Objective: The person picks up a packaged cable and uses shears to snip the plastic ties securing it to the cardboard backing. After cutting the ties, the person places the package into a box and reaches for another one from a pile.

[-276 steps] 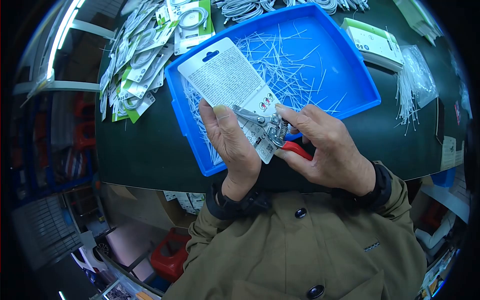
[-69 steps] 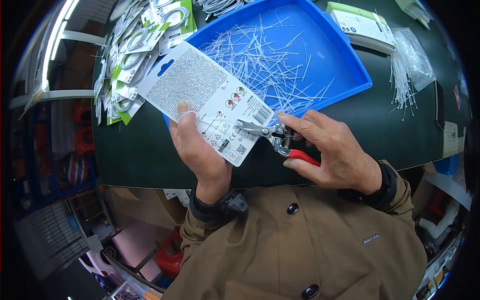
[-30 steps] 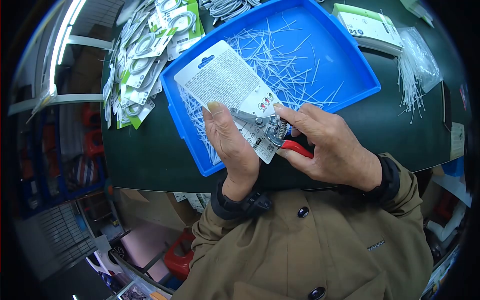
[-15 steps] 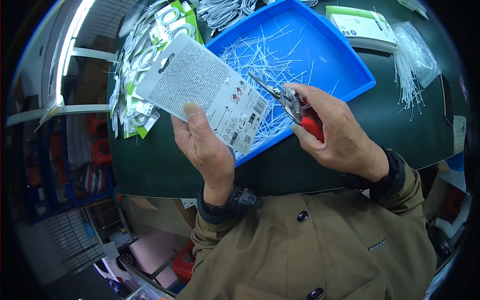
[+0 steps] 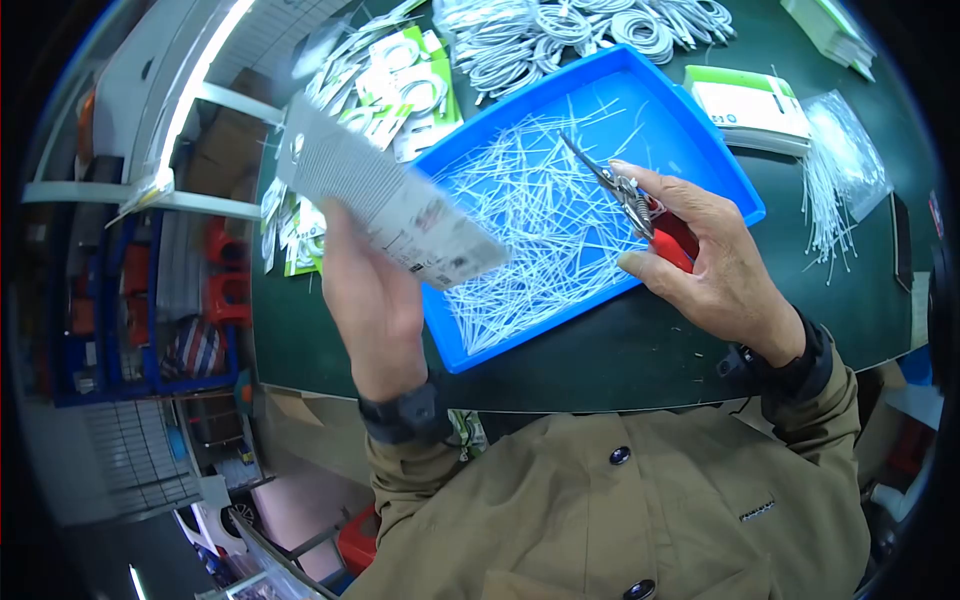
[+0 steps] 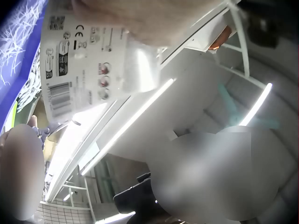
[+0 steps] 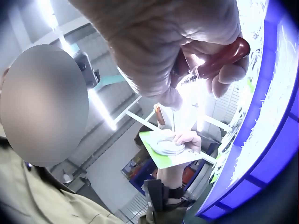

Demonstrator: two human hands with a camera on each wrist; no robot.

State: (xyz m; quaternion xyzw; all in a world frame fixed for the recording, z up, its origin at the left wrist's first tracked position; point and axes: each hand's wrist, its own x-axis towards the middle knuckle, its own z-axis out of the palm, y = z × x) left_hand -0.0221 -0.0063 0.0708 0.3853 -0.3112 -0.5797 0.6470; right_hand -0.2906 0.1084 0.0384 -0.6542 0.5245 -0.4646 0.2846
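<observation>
My left hand grips a cable's blister card by its edge, thumb on the printed back. The card is tilted and slightly blurred, over the left side of the blue tray. In the right wrist view, a coiled light-coloured cable shows on the card's green-edged front. My right hand holds red-handled cutting pliers, their blades pointing up and left above the tray and apart from the card. The right wrist view shows the fingers wrapped about a red handle.
The blue tray holds many white cut tie strips. Behind it lie coiled grey cables, and to the left, piled carded cables. At the right are a card stack, long white ties and a plastic bag.
The pliers have left the card's back and moved right. My left hand has carried the card leftward and tilted it. The head view has shifted, showing more of the cables at the back.
</observation>
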